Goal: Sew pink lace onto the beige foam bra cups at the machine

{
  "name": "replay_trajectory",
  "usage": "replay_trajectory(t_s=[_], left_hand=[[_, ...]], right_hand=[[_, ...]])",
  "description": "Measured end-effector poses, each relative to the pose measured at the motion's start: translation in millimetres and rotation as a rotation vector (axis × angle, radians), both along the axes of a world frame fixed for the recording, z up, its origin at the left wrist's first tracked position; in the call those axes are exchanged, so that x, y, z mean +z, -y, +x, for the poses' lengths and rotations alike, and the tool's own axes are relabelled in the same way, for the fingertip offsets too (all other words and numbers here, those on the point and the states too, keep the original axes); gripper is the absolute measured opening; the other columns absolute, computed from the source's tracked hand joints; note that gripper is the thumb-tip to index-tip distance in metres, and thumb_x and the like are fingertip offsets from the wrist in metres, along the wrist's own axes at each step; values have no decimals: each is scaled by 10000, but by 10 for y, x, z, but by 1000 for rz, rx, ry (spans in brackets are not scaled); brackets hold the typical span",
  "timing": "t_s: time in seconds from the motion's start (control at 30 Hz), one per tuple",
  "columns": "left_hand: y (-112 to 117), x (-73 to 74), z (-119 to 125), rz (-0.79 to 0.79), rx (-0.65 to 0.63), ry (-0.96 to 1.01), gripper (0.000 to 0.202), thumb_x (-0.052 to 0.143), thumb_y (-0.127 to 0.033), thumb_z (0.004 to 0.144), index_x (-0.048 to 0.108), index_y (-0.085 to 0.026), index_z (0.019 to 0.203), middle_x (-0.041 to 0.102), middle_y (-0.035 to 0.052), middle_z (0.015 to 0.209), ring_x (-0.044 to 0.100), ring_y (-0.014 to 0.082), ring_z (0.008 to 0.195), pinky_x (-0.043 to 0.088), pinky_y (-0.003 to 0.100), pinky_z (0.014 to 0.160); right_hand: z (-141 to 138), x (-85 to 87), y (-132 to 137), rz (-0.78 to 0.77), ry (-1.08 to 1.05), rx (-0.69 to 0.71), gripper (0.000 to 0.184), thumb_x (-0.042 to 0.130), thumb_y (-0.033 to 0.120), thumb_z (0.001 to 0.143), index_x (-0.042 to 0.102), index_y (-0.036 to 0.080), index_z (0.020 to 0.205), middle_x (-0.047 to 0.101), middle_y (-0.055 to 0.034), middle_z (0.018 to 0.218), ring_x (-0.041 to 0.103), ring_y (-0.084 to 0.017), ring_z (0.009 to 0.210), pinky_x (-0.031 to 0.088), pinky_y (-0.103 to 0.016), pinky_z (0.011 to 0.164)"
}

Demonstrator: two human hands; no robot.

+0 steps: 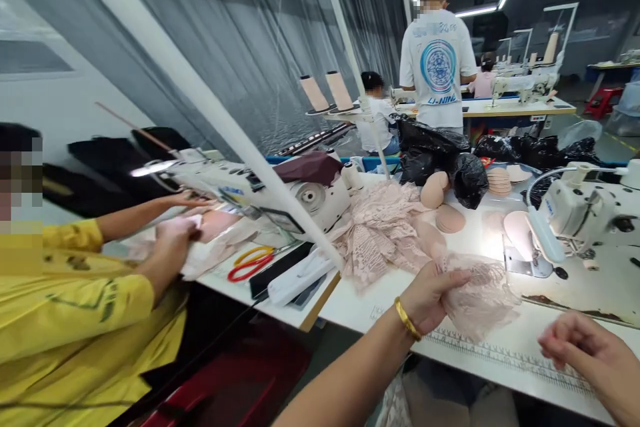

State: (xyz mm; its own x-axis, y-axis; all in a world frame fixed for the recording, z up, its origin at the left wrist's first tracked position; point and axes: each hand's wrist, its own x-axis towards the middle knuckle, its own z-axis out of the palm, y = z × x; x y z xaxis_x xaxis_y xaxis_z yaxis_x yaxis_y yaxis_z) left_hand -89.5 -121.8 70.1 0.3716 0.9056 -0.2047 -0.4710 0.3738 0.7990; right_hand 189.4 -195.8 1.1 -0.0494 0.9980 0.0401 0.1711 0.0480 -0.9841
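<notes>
A crumpled piece of pale pink lace fabric (480, 297) lies on the white worktable (500, 363), just in front of the white sewing machine (585, 213). The left hand (433, 297), a gold bangle at its wrist, pinches the lace's near edge between thumb and fingers. The right hand (587, 347) hovers loosely curled and empty, right of the lace. A heap of the same pink lace (380, 230) and round beige foam cups (447, 217) lie left of the machine.

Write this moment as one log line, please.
left hand: gripping pink lace piece | right hand: free, loosely curled | sewing machine: beside
</notes>
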Motion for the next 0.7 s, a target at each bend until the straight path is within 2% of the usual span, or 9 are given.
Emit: replay_trajectory(t_s=[0.07, 0.13, 0.27, 0.37, 0.43, 0.5, 0.53, 0.63, 0.7], left_hand=[[24, 0, 80, 13, 38, 24, 508, 982, -312, 632, 791, -84, 1044, 798, 175, 1039, 752, 315, 1027, 570, 362, 945], [49, -32, 181, 18, 63, 22, 497, 984, -323, 629, 787, -81, 1016, 798, 163, 996, 754, 302, 988, 570, 358, 923], [140, -215, 360, 7, 163, -3, 485, 990, -379, 621, 734, -109, 932, 768, 100, 886, 731, 242, 878, 561, 332, 847], [194, -356, 322, 45, 259, -77, 540, 978, -492, 614, 639, -161, 873, 703, 15, 815, 680, 177, 804, 529, 279, 778], [160, -363, 181, 147, 85, -276, 560, 919, -602, 659, 592, -181, 832, 639, -27, 745, 628, 142, 711, 488, 242, 685], [28, -277, 0, 350, -177, -648, 535, 793, -683, 778, 603, -184, 812, 610, -26, 716, 599, 144, 656, 457, 245, 625], [-81, -212, -79, 485, -244, -881, 515, 712, -689, 854, 627, -182, 819, 624, -10, 735, 609, 159, 664, 463, 262, 628], [-558, -29, -182, 855, -49, -1523, 384, 596, -543, 999, 678, -169, 974, 718, 65, 946, 675, 223, 870, 525, 335, 788], [-926, 9, -131, 925, -32, -1612, 263, 653, -380, 992, 677, -167, 1143, 715, 108, 1162, 659, 257, 1093, 516, 378, 956]], right_hand=[[-146, 45, -113, -37, 15, -38, 395, 693, 625, 916, 735, 235, 958, 765, -48, 915, 691, -200, 719, 600, -306, 677], [-300, 81, -183, 2, 28, -62, 459, 655, 679, 906, 730, 243, 1030, 758, -55, 945, 698, -218, 773, 600, -313, 710], [-470, 57, -192, 118, 164, -132, 396, 641, 642, 927, 714, 253, 909, 707, -37, 842, 664, -221, 798, 562, -291, 726], [-419, 19, -168, 115, 162, -226, 390, 634, 648, 928, 713, 265, 923, 719, -47, 885, 668, -239, 873, 546, -290, 764], [-341, 30, -185, 65, 44, -183, 413, 589, 661, 951, 678, 264, 881, 700, -45, 850, 652, -233, 846, 542, -302, 766], [-270, 64, -240, -21, -57, -88, 449, 539, 665, 979, 629, 259, 809, 650, -26, 748, 606, -209, 746, 523, -311, 731], [-244, 81, -280, -65, -77, -59, 464, 534, 671, 980, 620, 256, 791, 622, -15, 702, 576, -198, 698, 506, -313, 701], [-206, 102, -417, -127, -82, -27, 496, 605, 718, 914, 647, 245, 771, 587, -5, 634, 528, -189, 630, 455, -315, 610], [-198, 85, -486, -128, -106, -27, 505, 630, 721, 891, 660, 236, 754, 609, -17, 651, 533, -194, 638, 449, -321, 600]])
